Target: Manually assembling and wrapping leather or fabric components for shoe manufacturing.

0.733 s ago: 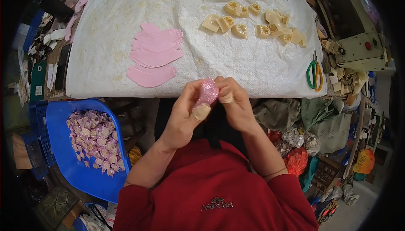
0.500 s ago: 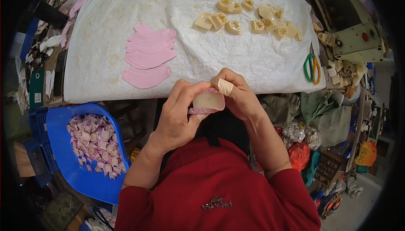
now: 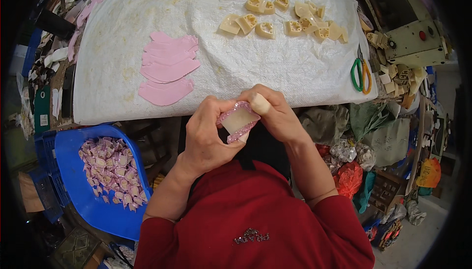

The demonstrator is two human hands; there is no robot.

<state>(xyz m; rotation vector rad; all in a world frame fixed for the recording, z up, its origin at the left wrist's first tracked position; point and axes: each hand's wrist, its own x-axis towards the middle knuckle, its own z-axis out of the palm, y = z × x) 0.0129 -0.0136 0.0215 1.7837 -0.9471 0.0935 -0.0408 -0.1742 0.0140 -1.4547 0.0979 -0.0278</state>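
Note:
Between my two hands is a cream block-shaped shoe heel (image 3: 237, 123) with glittery pink covering along its edges. My left hand (image 3: 205, 129) curls around its left side, thumb below and fingers above. My right hand (image 3: 278, 116) pinches the heel's right upper corner; a cream finger cover (image 3: 259, 104) sits on one of its digits. The hands are just off the near edge of the white-covered table (image 3: 216, 72). Overlapping pink curved pieces (image 3: 169, 67) lie on the table to the left. Several bare cream heels (image 3: 265, 30) are scattered at the far right.
Scissors (image 3: 361, 75) with green and orange handles rest at the table's right edge. A blue tub (image 3: 98, 215) at lower left holds many pink-edged heels (image 3: 110, 168). A pale green machine (image 3: 415, 43) stands at right, above bags and scraps (image 3: 349, 178).
The heel has turned in my fingers, so the glittery pink edge now shows slanting along its top left and lower right. Both hands stay on it. The whole view has shifted slightly.

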